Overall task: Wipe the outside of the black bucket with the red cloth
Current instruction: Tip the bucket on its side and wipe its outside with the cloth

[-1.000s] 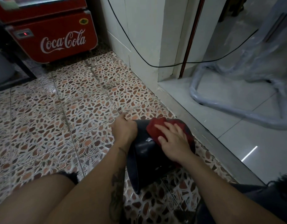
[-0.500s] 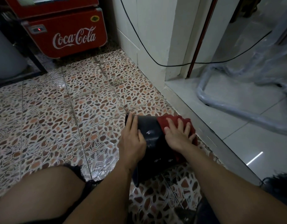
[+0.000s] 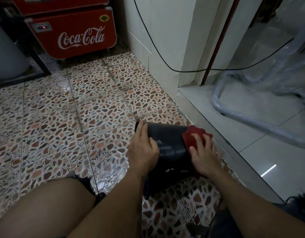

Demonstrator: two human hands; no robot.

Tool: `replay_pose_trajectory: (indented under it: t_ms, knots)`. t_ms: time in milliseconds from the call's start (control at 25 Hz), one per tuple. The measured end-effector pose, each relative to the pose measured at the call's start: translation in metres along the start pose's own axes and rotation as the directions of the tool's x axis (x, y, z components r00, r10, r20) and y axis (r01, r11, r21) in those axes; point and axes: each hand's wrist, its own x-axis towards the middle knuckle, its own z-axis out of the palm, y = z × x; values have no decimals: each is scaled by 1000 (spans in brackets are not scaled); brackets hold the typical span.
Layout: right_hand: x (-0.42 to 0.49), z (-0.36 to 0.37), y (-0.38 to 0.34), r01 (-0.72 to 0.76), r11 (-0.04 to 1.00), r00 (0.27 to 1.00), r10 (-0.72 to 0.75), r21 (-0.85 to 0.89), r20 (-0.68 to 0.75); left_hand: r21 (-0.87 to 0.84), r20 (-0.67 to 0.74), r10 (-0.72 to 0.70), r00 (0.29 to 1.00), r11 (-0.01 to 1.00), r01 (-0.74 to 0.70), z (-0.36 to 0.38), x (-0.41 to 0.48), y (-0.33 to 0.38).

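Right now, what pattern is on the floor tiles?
Brown, orange and white pebble mosaic floor tiles, seen in the head view.

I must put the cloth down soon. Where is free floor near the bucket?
Free: patterned pebble tiles left of the left hand, up to the red Coca-Cola cooler. Crowded: right of the black plastic bucket, where the right hand presses the red cloth beside the grey threshold.

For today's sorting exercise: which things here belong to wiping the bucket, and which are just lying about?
Part of the job:
black bucket
red cloth
left hand
right hand

Just lying about:
red Coca-Cola cooler
black cable
plastic-wrapped metal frame
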Motion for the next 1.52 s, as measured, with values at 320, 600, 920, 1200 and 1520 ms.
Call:
replay_pose_trajectory:
  t_ms: [320,600,920,1200,1520]
  knots:
    - [-11,18,-69,412,899,911,-412,147,-34,-129,-51,-111,992,986,104,3,17,-9]
    - [16,3,-55,8,996,997,-15,91,76,-294,-57,-151,987,947,128,2,29,-6]
    - [-12,19,-55,457,846,889,-432,275,-151,-371,-59,-181,982,917,147,2,35,-11]
    - [6,7,-77,225,950,974,-222,215,-40,-315,-41,-164,986,938,143,3,39,-11]
    - [-2,16,-23,315,949,947,-312,34,-71,-185,-3,-119,993,976,116,0,45,-10]
